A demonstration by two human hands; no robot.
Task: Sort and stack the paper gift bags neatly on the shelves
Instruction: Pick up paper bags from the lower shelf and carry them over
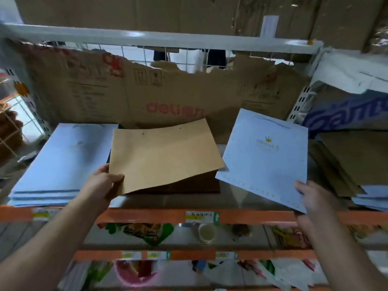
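Note:
My left hand (pixel 105 181) pinches the near left corner of a flat brown paper bag (pixel 165 154) and holds it tilted above a dark stack of brown bags (pixel 180 185) in the middle of the shelf. My right hand (pixel 310 196) grips the near right corner of a pale blue gift bag (pixel 264 156) with a gold crown print, lifted off the shelf at a slant. A neat pile of pale blue bags (pixel 60 162) lies flat at the left of the shelf.
The shelf has an orange front rail (pixel 147 215) with price labels. A torn cardboard sheet (pixel 168 95) lines the back. An untidy heap of brown and blue bags (pixel 348 164) lies at the right. Lower shelves hold assorted goods and a paper cup (pixel 207 233).

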